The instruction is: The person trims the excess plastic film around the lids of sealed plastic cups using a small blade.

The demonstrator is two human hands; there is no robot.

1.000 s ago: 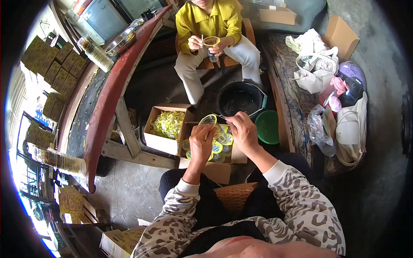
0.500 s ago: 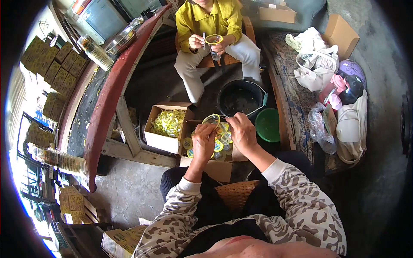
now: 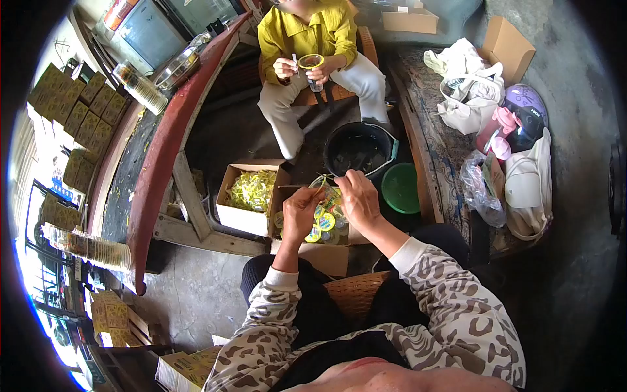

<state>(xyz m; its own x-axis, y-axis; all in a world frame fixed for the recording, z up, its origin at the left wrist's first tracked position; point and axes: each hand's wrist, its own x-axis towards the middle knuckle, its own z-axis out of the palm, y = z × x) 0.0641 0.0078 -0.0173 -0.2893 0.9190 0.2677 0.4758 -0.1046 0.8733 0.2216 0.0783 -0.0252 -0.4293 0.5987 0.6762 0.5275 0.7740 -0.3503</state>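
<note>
My left hand [image 3: 302, 212] is closed on a clear plastic cup [image 3: 332, 195], mostly hidden between my hands and hard to separate from the cups below. At its top shows a thin yellow rim strip [image 3: 322, 179]. The fingers of my right hand [image 3: 356, 198] pinch together at the strip's right end. Directly beneath, an open cardboard box [image 3: 330, 258] holds several clear cups with round yellow-and-green printed lids [image 3: 326, 222]. Left of it stands another box [image 3: 243, 220], filled with yellow and clear plastic strips [image 3: 251, 190].
Opposite sits a person in a yellow shirt [image 3: 307, 29], holding a yellow-rimmed cup [image 3: 311, 63] and a thin pale tool. A black bucket [image 3: 328, 147] and green basin [image 3: 400, 189] stand ahead. A red-edged table [image 3: 163, 150] is left; bags and a helmet [image 3: 526, 104] lie right.
The yellow rim at my hands, a wide ring before, now looks like a narrow strip. My right hand has shifted slightly left, and the whole view has turned a little.
</note>
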